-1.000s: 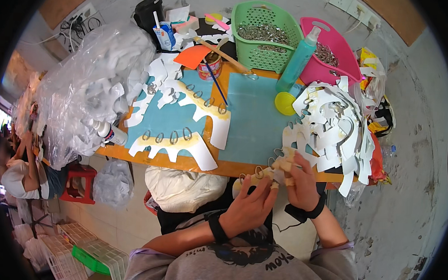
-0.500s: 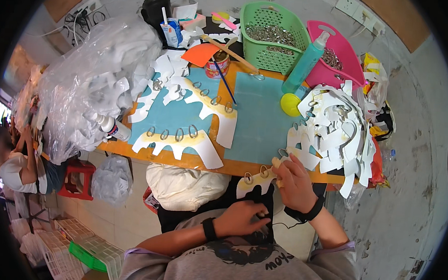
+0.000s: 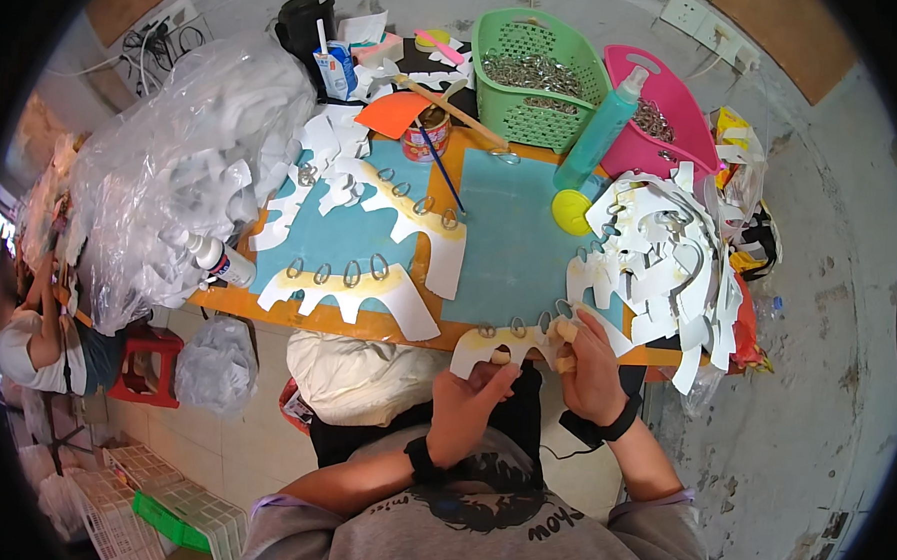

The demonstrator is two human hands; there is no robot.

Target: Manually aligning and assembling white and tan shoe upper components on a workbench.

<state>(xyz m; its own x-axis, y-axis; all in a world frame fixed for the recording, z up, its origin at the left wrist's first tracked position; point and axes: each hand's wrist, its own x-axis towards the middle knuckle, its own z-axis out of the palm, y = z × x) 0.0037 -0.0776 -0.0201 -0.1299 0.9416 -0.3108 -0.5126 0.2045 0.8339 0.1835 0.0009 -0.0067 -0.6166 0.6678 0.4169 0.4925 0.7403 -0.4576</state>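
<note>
Resting half curled, the left hand (image 3: 465,406) is by the low edge of a white cut-out piece (image 3: 469,354); I can't tell if it grips. The right hand (image 3: 593,371) pinches the other end, fingers nearly closed, beside the table's (image 3: 237,303) near edge. A loose pinch could drop it. A bump could tip the metal loops (image 3: 486,331) or, farther off, the red tin (image 3: 421,147).

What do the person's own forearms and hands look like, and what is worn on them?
Grey sleeves with lilac edges leave the forearms bare, each with a black wristband. Both the left hand and right hand wear beige finger coverings. A thin dark cable shows near the right wristband; whether they connect is unclear.
</note>
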